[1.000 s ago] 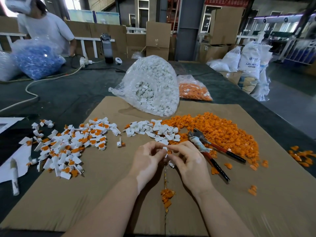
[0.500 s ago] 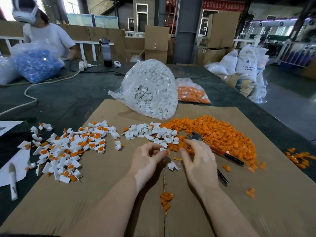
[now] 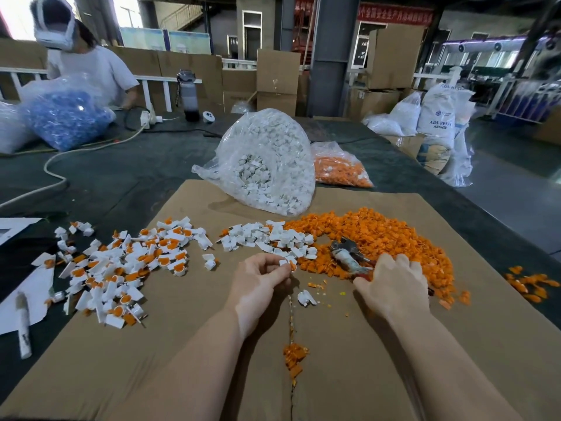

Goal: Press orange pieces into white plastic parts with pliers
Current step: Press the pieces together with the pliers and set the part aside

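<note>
My left hand (image 3: 258,284) pinches a small white plastic part with an orange piece in it (image 3: 287,264) just above the cardboard. My right hand (image 3: 394,287) lies over the handles of the pliers (image 3: 349,256), whose metal jaws stick out to its upper left on the edge of the loose orange pieces (image 3: 379,235). Whether its fingers are closed round the handles is hidden. A row of empty white parts (image 3: 270,238) lies ahead of my left hand. One white part (image 3: 306,297) sits between my hands.
Assembled white-and-orange parts (image 3: 121,268) are heaped at the left. A clear bag of white parts (image 3: 267,165) and a bag of orange pieces (image 3: 340,168) stand behind. Orange scraps (image 3: 294,357) lie near me. A person (image 3: 88,65) works at the far left beside a bag of blue parts (image 3: 63,117).
My right hand left the part held with my left hand and moved right onto the pliers' handles. My left hand kept hold of the part.
</note>
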{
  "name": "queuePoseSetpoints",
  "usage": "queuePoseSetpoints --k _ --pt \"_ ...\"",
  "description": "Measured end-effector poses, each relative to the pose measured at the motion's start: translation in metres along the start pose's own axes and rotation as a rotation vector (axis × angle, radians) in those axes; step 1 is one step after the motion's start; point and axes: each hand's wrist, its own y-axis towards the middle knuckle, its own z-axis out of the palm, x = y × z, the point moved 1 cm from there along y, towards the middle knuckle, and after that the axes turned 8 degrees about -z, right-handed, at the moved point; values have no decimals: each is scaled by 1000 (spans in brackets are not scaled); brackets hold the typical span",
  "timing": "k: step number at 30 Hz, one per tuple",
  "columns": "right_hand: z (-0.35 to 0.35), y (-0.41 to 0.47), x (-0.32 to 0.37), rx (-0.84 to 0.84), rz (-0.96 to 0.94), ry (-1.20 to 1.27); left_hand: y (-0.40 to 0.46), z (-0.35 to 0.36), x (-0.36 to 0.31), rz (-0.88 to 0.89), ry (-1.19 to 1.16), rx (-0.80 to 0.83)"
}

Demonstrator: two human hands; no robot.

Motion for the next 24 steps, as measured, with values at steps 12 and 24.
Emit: queuePoseSetpoints --k 12,24 --pt "-17 -19 35 398 -270 595 1 4 -9 -135 -299 29" --pt "-25 -24 34 596 -285 736 6 5 -7 -135 -283 -20"
